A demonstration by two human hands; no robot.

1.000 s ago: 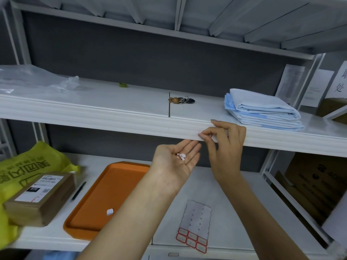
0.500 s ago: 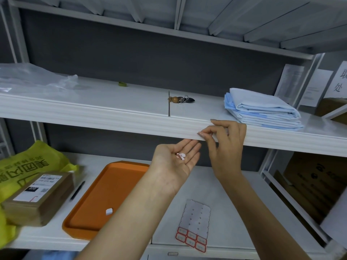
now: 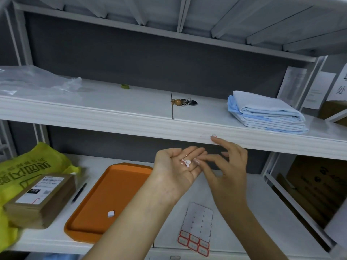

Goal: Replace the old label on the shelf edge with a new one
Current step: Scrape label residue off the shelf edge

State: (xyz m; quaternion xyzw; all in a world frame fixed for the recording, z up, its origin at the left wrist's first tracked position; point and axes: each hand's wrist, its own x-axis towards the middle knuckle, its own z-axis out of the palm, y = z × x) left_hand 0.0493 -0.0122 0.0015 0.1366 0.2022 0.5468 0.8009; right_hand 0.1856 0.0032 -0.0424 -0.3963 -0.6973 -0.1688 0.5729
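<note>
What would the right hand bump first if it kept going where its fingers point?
Probably the left hand, palm up with white label scraps, just ahead of the right hand.

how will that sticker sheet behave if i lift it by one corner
The sticker sheet looks thin and flat, so probably floppy and very light. Lying flush on the lower shelf, it may resist pinching up.

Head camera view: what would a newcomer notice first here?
Two bare hands meet in the middle: the left hand lies palm up with white label scraps on it, and the right hand hovers beside them. Just above, red-edged label remnants cling to the shelf edge; an orange tray sits on the lower shelf, left.
</note>
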